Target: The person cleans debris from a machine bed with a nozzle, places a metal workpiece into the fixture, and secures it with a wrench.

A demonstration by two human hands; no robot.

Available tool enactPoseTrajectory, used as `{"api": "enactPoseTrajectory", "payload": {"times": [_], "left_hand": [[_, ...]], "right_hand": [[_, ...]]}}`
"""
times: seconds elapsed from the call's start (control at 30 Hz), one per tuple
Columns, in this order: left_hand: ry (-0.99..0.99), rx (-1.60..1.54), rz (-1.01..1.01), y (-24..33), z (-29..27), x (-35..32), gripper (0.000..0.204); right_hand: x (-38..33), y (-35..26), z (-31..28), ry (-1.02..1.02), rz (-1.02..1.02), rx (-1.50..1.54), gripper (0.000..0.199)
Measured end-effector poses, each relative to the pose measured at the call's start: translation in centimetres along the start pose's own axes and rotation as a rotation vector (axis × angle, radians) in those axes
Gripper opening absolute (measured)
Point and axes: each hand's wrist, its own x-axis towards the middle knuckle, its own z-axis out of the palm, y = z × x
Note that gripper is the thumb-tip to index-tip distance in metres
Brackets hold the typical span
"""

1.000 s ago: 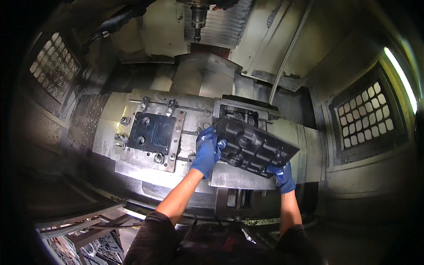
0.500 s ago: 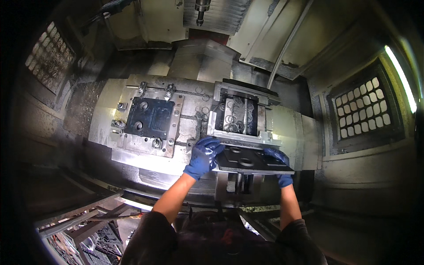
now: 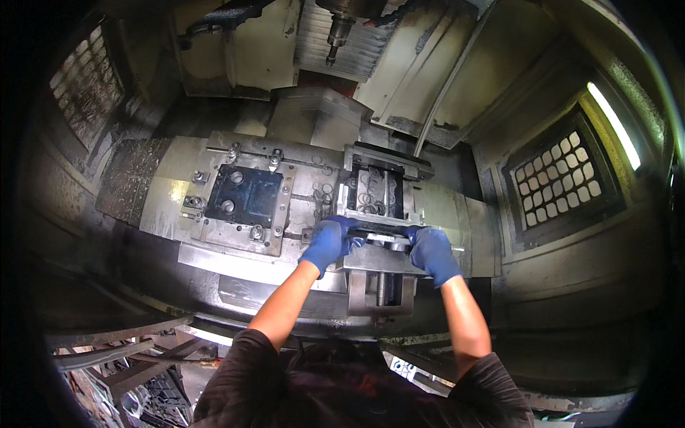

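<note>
My left hand (image 3: 329, 244), in a blue work glove, is closed on the left end of a dark metal plate (image 3: 383, 230). At the plate's right end, my right hand (image 3: 432, 252), gloved alike, grips it too. The plate is tipped steeply, so mostly its edge shows, and part of it is hidden by the gloves. It is at the near side of a machine vise (image 3: 380, 260), over the jaw area; whether it touches the jaws I cannot tell. Several thin metal rings (image 3: 371, 200) lie in the vise bed beyond it.
Left of the vise, a second dark plate (image 3: 246, 194) with two round holes is clamped to a fixture base (image 3: 275, 246). A spindle with a tool (image 3: 334, 51) hangs at the back. Machine walls enclose both sides, with a grid window (image 3: 559, 182) and light strip (image 3: 615, 125) at right.
The plate has gone from lying nearly flat to tipped up on edge between my hands. My right hand has come inward over its right end. The view has shifted slightly.
</note>
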Motion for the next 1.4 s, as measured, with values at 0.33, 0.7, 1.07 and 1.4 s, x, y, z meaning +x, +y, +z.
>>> {"api": "enactPoseTrajectory", "payload": {"times": [0.33, 0.7, 1.07, 1.4], "left_hand": [[0.019, 0.063, -0.222, -10.8, 2.1, 1.1, 0.024], [0.225, -0.087, -0.153, -14.7, 11.5, 2.2, 0.032], [0.268, -0.364, -0.316, -15.1, 13.6, 1.8, 0.025], [0.344, -0.039, 0.094, -18.0, 14.5, 2.5, 0.066]], "right_hand": [[-0.2, -0.2, -2.4, -0.119, -0.128, -0.116, 0.026], [1.1, -0.6, -3.4, -0.214, -0.092, -0.169, 0.048], [-0.8, 0.9, -0.9, -0.064, -0.304, -0.106, 0.061], [-0.6, 0.2, -0.9, -0.112, -0.194, -0.1, 0.059]]}}
